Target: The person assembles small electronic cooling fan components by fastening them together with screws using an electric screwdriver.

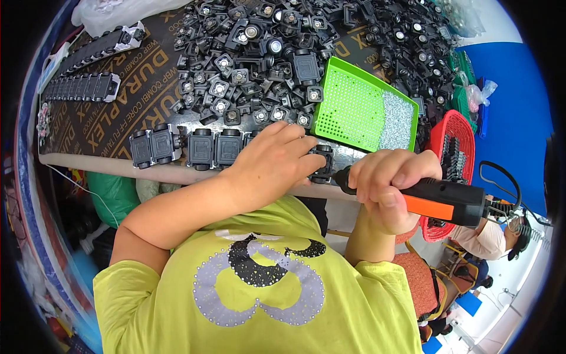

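My right hand [392,186] is wrapped round a black and orange electric screwdriver [445,200], held nearly level, with its nose pointing left. That nose is close to a black plastic part with small wheels [323,160] at the table's front edge; whether the tip touches is not clear. My left hand [274,156] reaches across my body, its bent fingers gripping this part and partly covering it. Beside the left wrist, similar black wheeled parts [214,148] stand in a row along the edge, with another pair [154,145] farther left.
A green perforated tray [354,94] holds a heap of small silver screws [397,121]. Behind it is a large pile of black parts [259,65]. Two finished-looking rows [82,88] lie at the far left. A red basket [469,138] with black parts stands right; a cable [492,162] loops from the screwdriver.
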Demonstrator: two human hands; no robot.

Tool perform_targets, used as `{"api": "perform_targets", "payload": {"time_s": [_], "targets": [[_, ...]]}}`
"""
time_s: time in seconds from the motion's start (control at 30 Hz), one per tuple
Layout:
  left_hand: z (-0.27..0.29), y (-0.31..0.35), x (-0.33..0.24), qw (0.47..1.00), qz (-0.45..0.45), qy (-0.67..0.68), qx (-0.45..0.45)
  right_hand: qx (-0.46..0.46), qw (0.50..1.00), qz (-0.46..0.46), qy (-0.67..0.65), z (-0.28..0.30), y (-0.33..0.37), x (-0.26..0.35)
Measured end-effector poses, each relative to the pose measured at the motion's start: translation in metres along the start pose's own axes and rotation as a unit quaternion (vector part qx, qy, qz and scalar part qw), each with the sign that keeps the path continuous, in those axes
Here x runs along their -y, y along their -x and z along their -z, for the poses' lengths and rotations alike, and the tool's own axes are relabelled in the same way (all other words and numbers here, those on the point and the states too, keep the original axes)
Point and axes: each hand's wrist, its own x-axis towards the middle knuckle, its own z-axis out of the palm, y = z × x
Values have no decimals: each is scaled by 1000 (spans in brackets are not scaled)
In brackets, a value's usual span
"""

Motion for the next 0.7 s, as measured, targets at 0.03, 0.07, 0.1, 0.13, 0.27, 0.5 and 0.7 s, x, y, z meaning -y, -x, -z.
{"api": "perform_targets", "payload": {"time_s": [0.03, 0.07, 0.1, 0.13, 0.27, 0.5, 0.7], "targets": [[0, 0, 0, 1000, 1, 1, 1, 6, 1000, 1, 10, 0, 0, -1], [0, 0, 0, 1000, 2, 2, 3, 7, 1000, 1, 10, 0, 0, -3], [0, 0, 0, 1000, 2, 2, 2, 13, 1000, 1, 24, 1, 1, -6], [0, 0, 0, 1000, -9, -7, -18, 20, 999, 1, 38, 2, 1, -8], [-2, 0, 1, 999, -23, -15, -43, 36, 998, 1, 57, -2, 3, -10], [-3, -1, 3, 999, -22, -23, -39, 200, 964, -18, 174, -9, -1, 2], [-9, -1, 2, 997, -26, -29, -69, 181, 968, -12, 171, -2, 8, -13]]}}
